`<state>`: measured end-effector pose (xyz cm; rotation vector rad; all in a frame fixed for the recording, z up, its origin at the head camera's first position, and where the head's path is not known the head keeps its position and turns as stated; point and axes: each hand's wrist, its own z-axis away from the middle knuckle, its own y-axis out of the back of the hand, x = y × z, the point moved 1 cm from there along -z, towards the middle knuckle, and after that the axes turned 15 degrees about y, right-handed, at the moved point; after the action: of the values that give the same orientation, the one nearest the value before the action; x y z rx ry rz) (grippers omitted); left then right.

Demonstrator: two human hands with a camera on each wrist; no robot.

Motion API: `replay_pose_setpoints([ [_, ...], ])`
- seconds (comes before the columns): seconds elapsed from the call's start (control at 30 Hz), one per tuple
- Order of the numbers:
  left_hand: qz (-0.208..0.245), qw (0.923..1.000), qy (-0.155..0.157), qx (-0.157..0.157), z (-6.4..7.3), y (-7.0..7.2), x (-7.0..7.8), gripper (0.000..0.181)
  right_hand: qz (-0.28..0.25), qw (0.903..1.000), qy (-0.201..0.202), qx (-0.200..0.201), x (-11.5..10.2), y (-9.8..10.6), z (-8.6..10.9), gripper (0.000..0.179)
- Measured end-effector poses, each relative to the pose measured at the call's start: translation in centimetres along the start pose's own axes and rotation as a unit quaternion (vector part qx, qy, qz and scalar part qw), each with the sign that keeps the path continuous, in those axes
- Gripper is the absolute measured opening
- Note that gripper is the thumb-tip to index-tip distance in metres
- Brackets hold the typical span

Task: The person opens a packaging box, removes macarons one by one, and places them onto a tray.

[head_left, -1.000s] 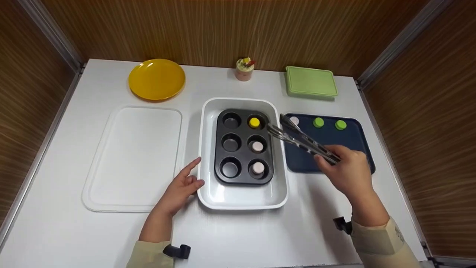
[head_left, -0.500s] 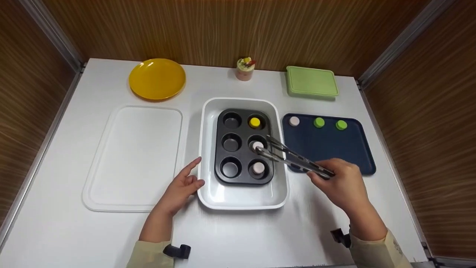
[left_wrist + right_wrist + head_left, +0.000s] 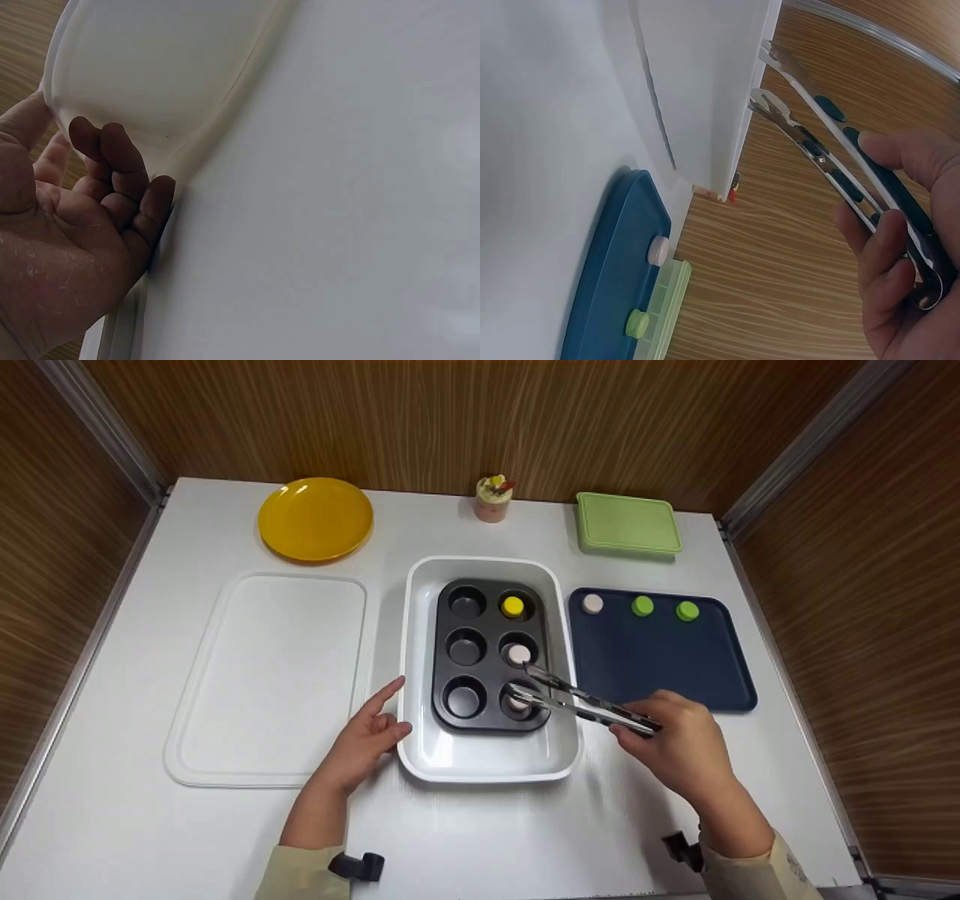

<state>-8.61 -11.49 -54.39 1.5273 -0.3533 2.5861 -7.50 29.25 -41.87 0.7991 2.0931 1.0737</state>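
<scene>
My right hand (image 3: 686, 746) grips metal tongs (image 3: 581, 709), their two arms spread apart. In the head view the tongs' tips overlap the near right cup of a dark muffin pan (image 3: 491, 660), partly covering a pale pink round piece (image 3: 517, 705). Another pale pink piece (image 3: 518, 654) sits in the middle right cup, and a yellow one (image 3: 512, 606) in the far right cup. The pan lies inside a deep white rectangular dish (image 3: 491, 772). My left hand (image 3: 364, 746) touches the dish's left side with index finger extended; its other fingers bend loosely in the left wrist view.
On the right, a navy tray (image 3: 660, 660) bears one pale pink piece (image 3: 592, 604) and two green pieces (image 3: 643, 606). A white lid-like tray (image 3: 270, 682) lies left. Along the back are a yellow plate (image 3: 315, 519), a dessert cup (image 3: 492, 502) and a green lidded box (image 3: 628, 525).
My right hand with the tongs has moved left and nearer, the tips passing from beside the dish's right rim over the middle right cup to the near right cup. My left hand stays put.
</scene>
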Motion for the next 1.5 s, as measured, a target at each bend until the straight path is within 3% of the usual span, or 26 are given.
replay_pose_setpoints([
  [0.73, 0.001, 1.0000, -0.008, 0.001, 0.1, 0.0, 0.1, 0.075, 0.021, 0.9970, -0.019, -0.072, -0.6, -1.1, -0.2, 0.021],
  [1.5, -0.003, 0.9999, -0.001, 0.013, -0.1, 0.0, -0.1, 0.075, 0.027, 0.9976, 0.010, -0.063, -0.7, -1.4, 0.3, 0.021],
])
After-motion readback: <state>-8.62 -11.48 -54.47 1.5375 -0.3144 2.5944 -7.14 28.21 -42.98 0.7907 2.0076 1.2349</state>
